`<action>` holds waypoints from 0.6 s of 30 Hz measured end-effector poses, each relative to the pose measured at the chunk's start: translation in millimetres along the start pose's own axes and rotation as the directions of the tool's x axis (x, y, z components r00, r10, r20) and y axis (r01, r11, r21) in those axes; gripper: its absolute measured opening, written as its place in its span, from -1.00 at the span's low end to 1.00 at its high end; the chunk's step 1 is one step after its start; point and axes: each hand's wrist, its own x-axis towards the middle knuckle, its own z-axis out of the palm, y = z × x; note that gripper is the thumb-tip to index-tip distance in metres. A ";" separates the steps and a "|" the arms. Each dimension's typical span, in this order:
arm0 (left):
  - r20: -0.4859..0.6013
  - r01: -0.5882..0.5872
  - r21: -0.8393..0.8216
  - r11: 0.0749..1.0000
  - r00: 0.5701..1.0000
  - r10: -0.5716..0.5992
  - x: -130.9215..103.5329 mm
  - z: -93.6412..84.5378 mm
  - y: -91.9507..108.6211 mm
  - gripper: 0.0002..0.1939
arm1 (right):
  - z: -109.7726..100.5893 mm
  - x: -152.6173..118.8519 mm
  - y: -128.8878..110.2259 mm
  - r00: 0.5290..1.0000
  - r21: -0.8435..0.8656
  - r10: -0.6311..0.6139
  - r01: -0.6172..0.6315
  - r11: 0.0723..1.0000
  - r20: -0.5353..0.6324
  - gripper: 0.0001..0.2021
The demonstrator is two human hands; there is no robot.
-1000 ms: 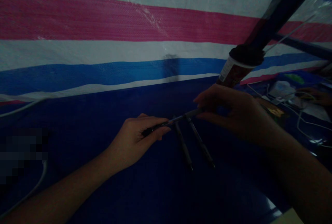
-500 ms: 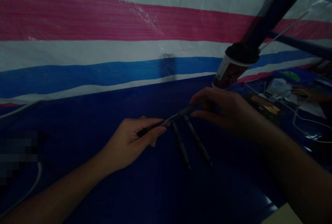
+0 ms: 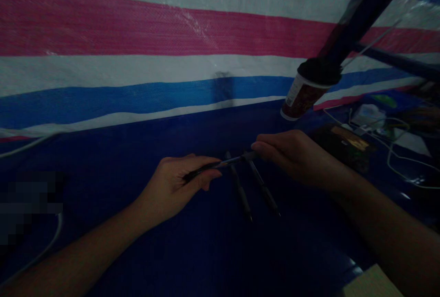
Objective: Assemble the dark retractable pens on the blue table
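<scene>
Dim light covers the scene. My left hand (image 3: 184, 182) is closed on the dark grip end of a pen (image 3: 229, 162), which slants up to the right. At the pen's other end, my right hand (image 3: 287, 152) pinches the tip with thumb and fingers. Below the held pen, two more pens lie side by side on the dark blue table (image 3: 165, 251): a left one (image 3: 241, 192) and a right one (image 3: 264, 187), both with tips pointing down to the right. The held pen crosses above their upper ends.
A lidded paper cup (image 3: 305, 90) stands tilted in view behind my right hand. White cables (image 3: 392, 150), a dark item (image 3: 347, 145) and clutter lie at the right. A striped sheet (image 3: 137, 26) hangs behind; a pale block (image 3: 373, 283) sits at the bottom right.
My right hand has moved slightly down, and its fingers have closed on the pen's upper end. My left hand has barely moved.
</scene>
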 end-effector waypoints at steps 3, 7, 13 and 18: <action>-0.040 -0.097 0.057 0.994 0.994 0.099 -2.3 1.5 -0.4 -0.83 | -2.0 -0.2 0.2 0.997 0.061 0.051 -0.054 0.997 0.057 -0.56; -0.047 -0.053 -0.025 0.998 0.998 0.052 -0.3 0.5 6.1 -0.80 | -11.6 -5.3 1.0 0.961 0.185 0.142 -0.188 0.964 0.235 -0.51; 0.204 0.251 -0.501 0.828 0.964 -0.168 7.4 1.0 10.2 -0.75 | -6.8 -6.1 1.9 0.765 0.308 0.097 -0.368 0.877 0.637 -0.59; 0.247 0.298 -0.612 0.733 0.952 -0.181 1.9 13.0 14.5 -0.71 | 7.0 -3.8 -4.6 0.884 0.393 0.118 -0.316 0.864 0.452 -0.57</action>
